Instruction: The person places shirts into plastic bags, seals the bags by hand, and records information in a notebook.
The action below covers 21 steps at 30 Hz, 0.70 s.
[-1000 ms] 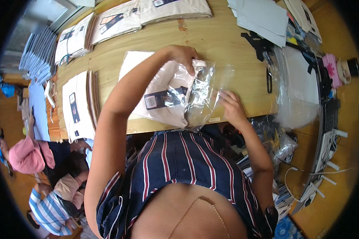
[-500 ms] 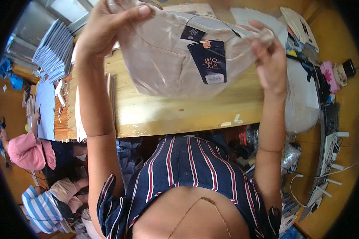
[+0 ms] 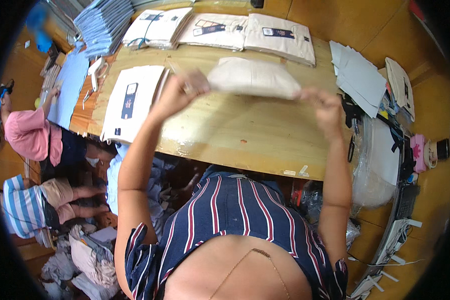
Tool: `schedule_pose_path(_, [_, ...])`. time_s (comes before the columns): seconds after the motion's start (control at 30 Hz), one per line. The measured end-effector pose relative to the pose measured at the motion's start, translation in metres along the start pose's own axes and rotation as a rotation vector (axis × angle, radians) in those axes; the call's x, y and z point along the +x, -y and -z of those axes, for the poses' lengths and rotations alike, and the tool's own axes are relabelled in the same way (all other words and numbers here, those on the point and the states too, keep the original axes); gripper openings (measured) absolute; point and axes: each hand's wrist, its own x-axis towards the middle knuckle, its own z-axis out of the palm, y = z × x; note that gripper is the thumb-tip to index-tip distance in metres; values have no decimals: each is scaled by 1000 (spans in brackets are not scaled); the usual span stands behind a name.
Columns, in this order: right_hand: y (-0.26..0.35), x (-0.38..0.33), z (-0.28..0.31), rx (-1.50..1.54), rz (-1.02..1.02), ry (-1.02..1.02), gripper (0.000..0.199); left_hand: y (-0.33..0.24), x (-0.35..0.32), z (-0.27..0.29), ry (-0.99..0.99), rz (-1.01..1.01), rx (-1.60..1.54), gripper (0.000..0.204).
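Observation:
Above the table, a folded beige garment [image 3: 255, 77] is held by its two ends; it is blurred by motion and no tag shows on the side in view. My left hand [image 3: 182, 92] is closed on its left end. My right hand [image 3: 326, 107] pinches its right end. Close to my left forearm lies a pile of folded cream garments [image 3: 116, 107] with a dark hang tag on top.
Three piles of tagged cream garments [image 3: 280, 45] line the far side of the wooden table [image 3: 235, 135]. White sheets [image 3: 357, 75] lie at the right. A white tagging gun [image 3: 96, 70] and blue folded cloth [image 3: 102, 25] are at left, near a person in pink [image 3: 27, 135].
The garment has moved down and away from me, and its tagged face has turned out of sight. Both hands still hold it. More of the table's far side now shows.

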Motion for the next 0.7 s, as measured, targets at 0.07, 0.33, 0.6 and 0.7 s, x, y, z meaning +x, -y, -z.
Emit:
schedule_pose_path(0.07, [-56, -48, -15, 24, -169, 129, 14, 43, -46, -45, 118, 37, 33, 8])
schedule_pose_path(0.33, [-92, -113, -48, 254, -510, -171, 15, 47, -99, -108, -129, 289, -78, 8])
schedule_pose_path(0.6, [-127, -94, -53, -671, -459, -378, 30, 47, -74, -127, -277, 691, 79, 16])
schedule_pose_path(0.7, [-133, -94, -50, -477, -550, -368, 33, 43, -70, -124, -289, 783, 13, 16])
